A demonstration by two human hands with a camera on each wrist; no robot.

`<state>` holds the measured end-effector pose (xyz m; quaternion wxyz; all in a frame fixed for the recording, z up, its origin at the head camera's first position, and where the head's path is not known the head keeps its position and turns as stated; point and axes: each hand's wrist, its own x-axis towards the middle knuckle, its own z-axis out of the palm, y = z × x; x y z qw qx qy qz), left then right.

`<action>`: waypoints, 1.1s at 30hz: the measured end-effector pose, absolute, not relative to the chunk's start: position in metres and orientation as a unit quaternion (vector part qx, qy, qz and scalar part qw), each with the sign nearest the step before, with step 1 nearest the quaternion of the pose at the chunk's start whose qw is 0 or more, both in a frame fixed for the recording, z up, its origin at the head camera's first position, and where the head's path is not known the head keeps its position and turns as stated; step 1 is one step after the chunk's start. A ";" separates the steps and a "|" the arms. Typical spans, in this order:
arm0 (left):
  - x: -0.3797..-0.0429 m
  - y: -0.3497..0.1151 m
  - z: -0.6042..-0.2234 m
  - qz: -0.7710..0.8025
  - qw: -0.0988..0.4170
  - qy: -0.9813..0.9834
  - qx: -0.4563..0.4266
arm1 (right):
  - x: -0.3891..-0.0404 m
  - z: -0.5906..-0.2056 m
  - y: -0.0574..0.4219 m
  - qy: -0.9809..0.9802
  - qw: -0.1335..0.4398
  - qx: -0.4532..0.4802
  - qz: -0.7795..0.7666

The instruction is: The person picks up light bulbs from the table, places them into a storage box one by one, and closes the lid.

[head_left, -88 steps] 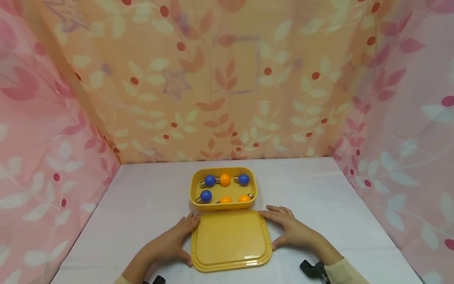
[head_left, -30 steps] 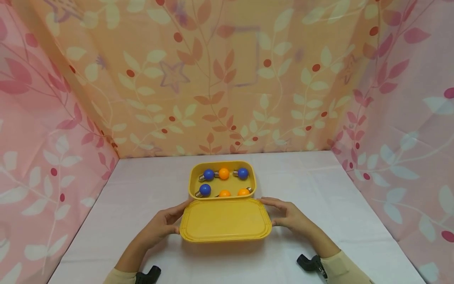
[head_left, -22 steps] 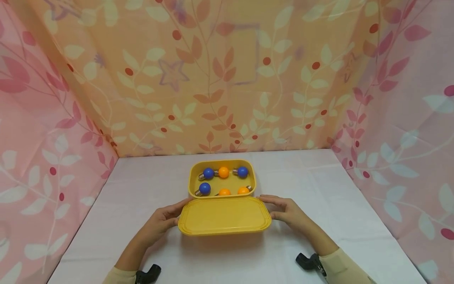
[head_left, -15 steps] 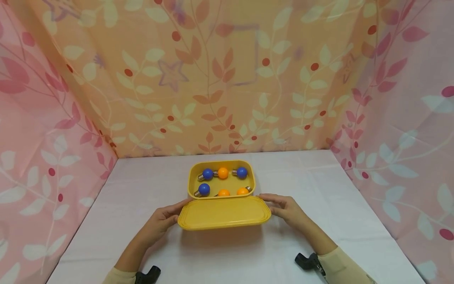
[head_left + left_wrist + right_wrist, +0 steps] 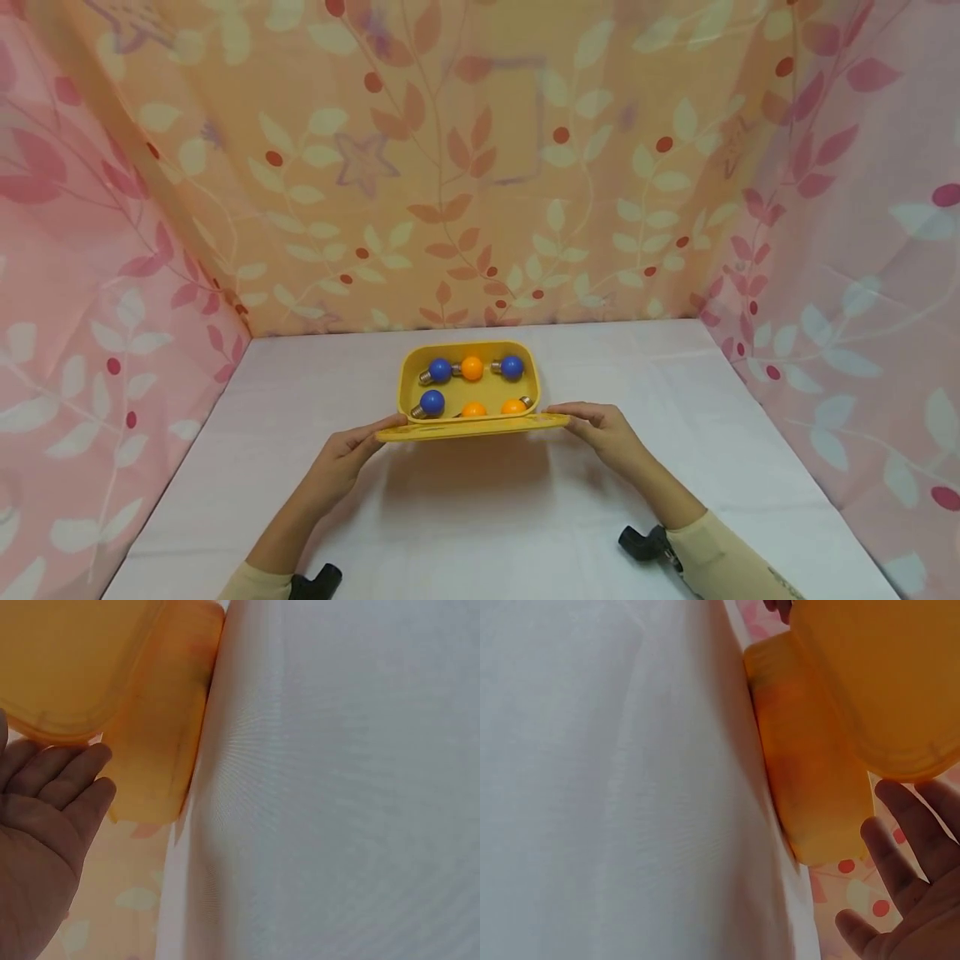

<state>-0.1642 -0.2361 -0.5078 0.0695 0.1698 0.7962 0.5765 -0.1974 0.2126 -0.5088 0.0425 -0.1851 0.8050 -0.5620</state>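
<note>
A yellow plastic lid (image 5: 474,430) is held off the table, tipped so that the head view sees it almost edge-on. My left hand (image 5: 339,465) grips its left end and my right hand (image 5: 611,435) grips its right end. Just behind the lid stands a yellow box (image 5: 487,389) without its cover, holding several small blue bulbs (image 5: 512,367) and orange bulbs (image 5: 472,368) with screw bases. Both wrist views show the underside of the lid (image 5: 60,656) beside the outer wall of the box (image 5: 810,769). The lid's near edge hides the box's front wall in the head view.
A white cloth (image 5: 315,375) covers the table. Floral curtains (image 5: 480,208) enclose the back and both sides. A black wrist device (image 5: 645,543) sits by the right sleeve, and another black device (image 5: 315,582) by the left.
The lid lay flat on the table with my hands at its sides. Both hands have lifted it and tilted its near edge up and toward the box. The box has stayed put.
</note>
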 end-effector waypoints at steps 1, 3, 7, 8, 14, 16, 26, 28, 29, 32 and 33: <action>-0.164 -0.235 -0.508 0.574 0.064 0.801 0.159 | -0.198 -0.509 0.212 0.810 0.037 -0.174 -0.558; -0.165 -0.234 -0.508 0.574 0.051 0.806 0.137 | -0.199 -0.509 0.210 0.815 0.026 -0.156 -0.557; -0.165 -0.232 -0.507 0.571 0.029 0.816 0.084 | -0.200 -0.507 0.207 0.815 -0.001 -0.138 -0.563; -0.165 -0.232 -0.506 0.575 0.022 0.814 0.077 | -0.200 -0.507 0.206 0.814 -0.008 -0.139 -0.564; -0.170 -0.227 -0.504 0.634 -0.015 0.771 0.066 | -0.202 -0.507 0.204 0.817 -0.042 -0.136 -0.559; -0.172 -0.226 -0.503 0.650 -0.029 0.757 0.069 | -0.203 -0.508 0.204 0.818 -0.052 -0.134 -0.557; -0.182 -0.213 -0.493 0.678 -0.096 0.729 0.028 | -0.206 -0.508 0.198 0.808 -0.108 -0.163 -0.555; -0.185 -0.209 -0.490 0.688 -0.112 0.716 0.021 | -0.207 -0.508 0.196 0.806 -0.122 -0.171 -0.553; -0.186 -0.207 -0.489 0.693 -0.121 0.710 0.019 | -0.207 -0.508 0.196 0.805 -0.127 -0.174 -0.553; -0.188 -0.203 -0.487 0.704 -0.143 0.696 0.010 | -0.209 -0.508 0.194 0.803 -0.133 -0.179 -0.553; -0.189 -0.202 -0.487 0.706 -0.149 0.693 0.007 | -0.209 -0.508 0.193 0.804 -0.134 -0.181 -0.550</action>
